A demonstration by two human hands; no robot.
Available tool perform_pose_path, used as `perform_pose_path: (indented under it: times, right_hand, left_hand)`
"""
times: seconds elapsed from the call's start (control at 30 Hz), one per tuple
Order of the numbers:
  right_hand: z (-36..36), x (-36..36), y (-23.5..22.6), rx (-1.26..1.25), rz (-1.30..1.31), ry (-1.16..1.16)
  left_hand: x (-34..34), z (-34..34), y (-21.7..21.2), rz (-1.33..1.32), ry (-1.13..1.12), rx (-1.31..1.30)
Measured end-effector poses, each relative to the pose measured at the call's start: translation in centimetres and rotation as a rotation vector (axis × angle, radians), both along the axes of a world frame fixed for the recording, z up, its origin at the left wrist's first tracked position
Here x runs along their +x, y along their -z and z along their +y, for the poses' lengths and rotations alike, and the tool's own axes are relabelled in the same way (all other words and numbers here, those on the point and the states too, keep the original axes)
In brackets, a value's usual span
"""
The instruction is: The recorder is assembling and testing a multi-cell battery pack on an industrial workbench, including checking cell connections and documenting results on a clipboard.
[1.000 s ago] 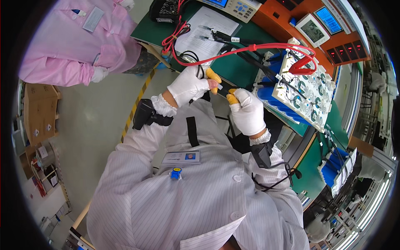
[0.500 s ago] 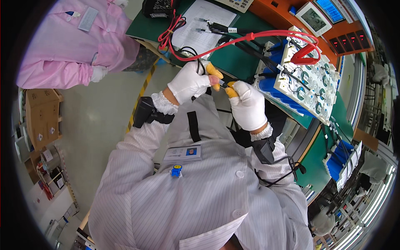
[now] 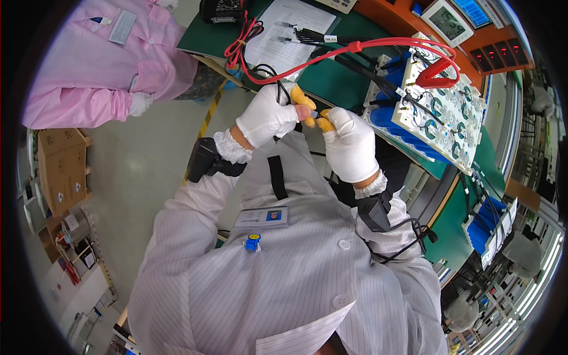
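Note:
My left hand (image 3: 267,118) and my right hand (image 3: 352,145) meet in front of me. Both wear white gloves with yellow finger covers, and the left thumb tip is bare. Each hand is closed in a pinch. A thin black cable (image 3: 281,89) loops down into my left hand. Between the fingertips sits a small piece, mostly hidden now and too small to name. Right of my right hand stands a battery pack of blue cells (image 3: 387,118) with a white plate (image 3: 438,112) on its face. A red clamp (image 3: 438,75) rests at the plate's top.
A thick red cable (image 3: 331,52) arches above my hands toward the pack. Paper sheets (image 3: 272,53) and black cables (image 3: 310,36) lie on the green bench (image 3: 204,38). A second blue pack (image 3: 486,222) is at right. A person in pink (image 3: 106,65) stands at left.
My right hand has shifted slightly left and up, closer to my left hand. The small dark piece seen between the fingertips before is now mostly covered.

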State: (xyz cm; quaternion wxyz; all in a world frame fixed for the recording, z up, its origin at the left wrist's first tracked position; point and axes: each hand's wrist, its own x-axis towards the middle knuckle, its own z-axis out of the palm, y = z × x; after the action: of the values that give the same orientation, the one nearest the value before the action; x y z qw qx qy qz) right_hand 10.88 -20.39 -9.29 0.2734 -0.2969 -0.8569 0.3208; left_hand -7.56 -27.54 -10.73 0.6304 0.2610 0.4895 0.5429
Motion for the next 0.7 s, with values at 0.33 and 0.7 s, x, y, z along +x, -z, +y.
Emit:
perform_pose_path:
  times: [0.33, 0.7]
  right_hand:
    - [0.1, -0.9, -0.5, -0.121, 0.094, 0.002]
    - [0.4, 0.2, -2.3, -0.321, 0.065, 0.026]
  left_hand:
    - [-0.9, 0.5, -0.8, 0.056, -0.015, 0.046]
    - [-1.1, 0.1, -0.1, -0.385, 0.088, 0.154]
